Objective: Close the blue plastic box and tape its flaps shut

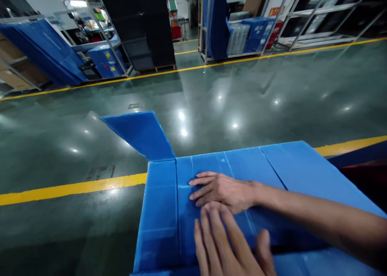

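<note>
A blue corrugated plastic box (160,219) with creased panels fills the lower middle and right of the view. At its far left corner a flap (139,133) sticks up and outward. My right hand (222,191) reaches in from the right and lies flat on the blue surface, fingers pointing left and slightly apart. Nearer to me, my left hand (229,243) is over the same panel with its fingers stretched out and its thumb apart. Its fingertips are close to my right hand; whether they touch it I cannot tell. Neither hand grips anything. A dark gap shows below my right forearm.
Glossy green floor (242,102) with yellow lines (75,191) surrounds the box. Across it stand a tall stack of black crates (139,30), a rack with blue sheets (214,24), and metal shelves (320,16). Blue panels (48,46) lean at the left.
</note>
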A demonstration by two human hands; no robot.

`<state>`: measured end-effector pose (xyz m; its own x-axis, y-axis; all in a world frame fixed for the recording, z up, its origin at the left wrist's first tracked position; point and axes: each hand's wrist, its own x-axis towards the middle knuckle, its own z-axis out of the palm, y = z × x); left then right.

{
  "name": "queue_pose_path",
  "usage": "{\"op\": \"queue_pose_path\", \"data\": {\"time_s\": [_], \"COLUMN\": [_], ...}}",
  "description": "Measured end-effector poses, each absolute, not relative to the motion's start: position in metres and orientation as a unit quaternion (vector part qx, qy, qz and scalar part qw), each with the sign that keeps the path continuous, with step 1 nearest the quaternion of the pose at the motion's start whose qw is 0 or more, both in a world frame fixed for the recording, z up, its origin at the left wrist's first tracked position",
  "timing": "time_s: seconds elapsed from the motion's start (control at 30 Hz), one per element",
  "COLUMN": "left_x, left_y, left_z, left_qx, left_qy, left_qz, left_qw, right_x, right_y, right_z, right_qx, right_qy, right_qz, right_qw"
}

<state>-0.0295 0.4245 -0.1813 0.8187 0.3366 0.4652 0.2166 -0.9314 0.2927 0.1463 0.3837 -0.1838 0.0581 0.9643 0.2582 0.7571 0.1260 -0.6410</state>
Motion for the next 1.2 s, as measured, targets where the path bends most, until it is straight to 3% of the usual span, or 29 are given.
{"op": "queue_pose_path", "data": {"time_s": [0.2,0.47,0.53,0.63,0.7,0.77,0.87,1.03,1.2], "left_x": [-0.016,-0.014,-0.013,-0.012,-0.015,-0.019,-0.025,-0.022,-0.016], "left_y": [0.408,0.403,0.404,0.402,0.4,0.401,0.412,0.437,0.438], "left_z": [-0.226,-0.235,-0.231,-0.223,-0.218,-0.213,-0.201,-0.194,-0.208], "left_qx": [0.969,0.971,0.973,0.974,0.974,0.97,0.963,0.967,0.978], "left_qy": [0.142,0.103,0.091,0.079,0.071,0.062,0.094,0.185,0.173], "left_qz": [0.148,0.129,0.128,0.143,0.161,0.194,0.229,0.165,0.115], "left_qw": [0.136,0.171,0.169,0.156,0.143,0.132,0.109,0.057,0.013], "right_x": [0.154,0.196,0.199,0.18,0.16,0.145,0.142,0.156,0.152], "right_y": [0.382,0.436,0.459,0.468,0.461,0.452,0.446,0.449,0.455], "right_z": [-0.189,-0.149,-0.137,-0.142,-0.16,-0.179,-0.193,-0.183,-0.18], "right_qx": [-0.644,-0.663,-0.602,-0.528,-0.521,-0.538,-0.546,-0.531,-0.513], "right_qy": [-0.475,-0.397,-0.434,-0.592,-0.697,-0.733,-0.712,-0.646,-0.686], "right_qz": [0.257,0.15,0.191,0.296,0.264,0.197,0.194,0.292,0.26], "right_qw": [0.542,0.617,0.643,0.533,0.417,0.368,0.396,0.465,0.446]}}
